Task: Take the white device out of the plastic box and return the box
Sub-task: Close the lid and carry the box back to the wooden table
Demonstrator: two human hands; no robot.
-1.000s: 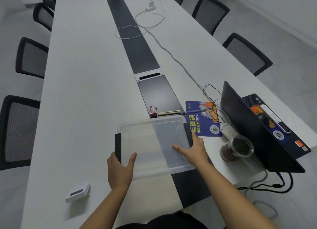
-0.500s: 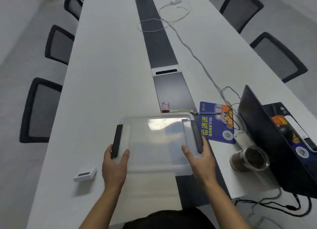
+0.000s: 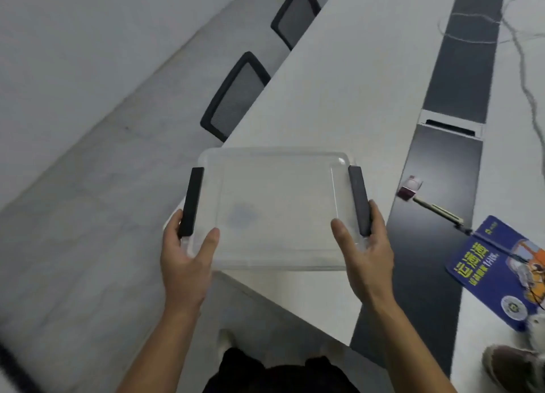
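A clear plastic box with a lid and two black side latches is held up in the air over the table's left edge. My left hand grips its near left corner, thumb on the lid. My right hand grips the near right corner beside the right latch. The box looks empty through the lid. The white device is out of view.
The long white table with a dark centre strip runs away to the upper right. On it lie a blue booklet, a pen, a small red and white item and cables. Black chairs stand at the left, over grey floor.
Both hands have lifted the box off the table and carried it left, past the table edge. The view has swung left; the white device, laptop and jar have left the frame.
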